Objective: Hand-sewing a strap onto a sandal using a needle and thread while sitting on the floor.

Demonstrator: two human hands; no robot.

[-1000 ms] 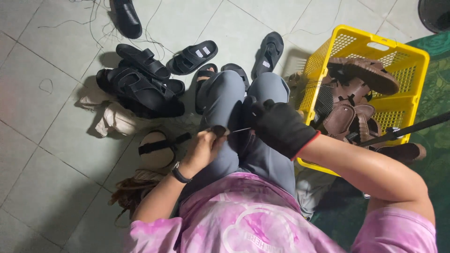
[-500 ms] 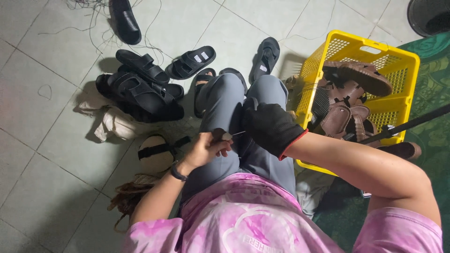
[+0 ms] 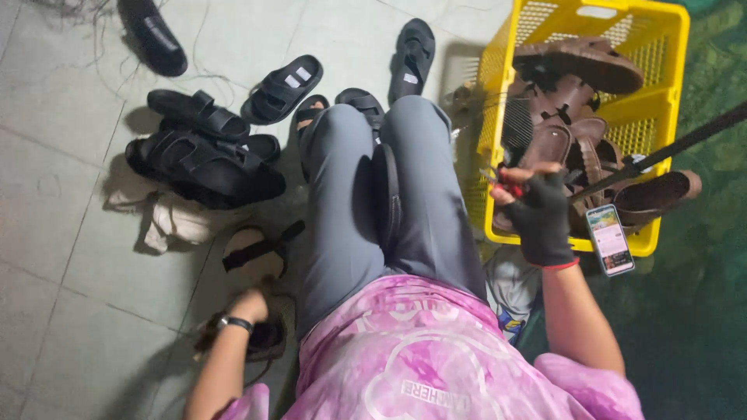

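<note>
The floor (image 3: 62, 257) is laid with large pale grey tiles, their grout lines running at a slant, with thin loose threads (image 3: 85, 15) strewn at the far left. To the right lies a dark green patterned mat (image 3: 700, 311), dim against the evenly lit tiles

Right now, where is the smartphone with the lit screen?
In the head view the smartphone is on the person's right, resting against the front wall of the yellow plastic basket, just beside the black-gloved right hand.
</note>
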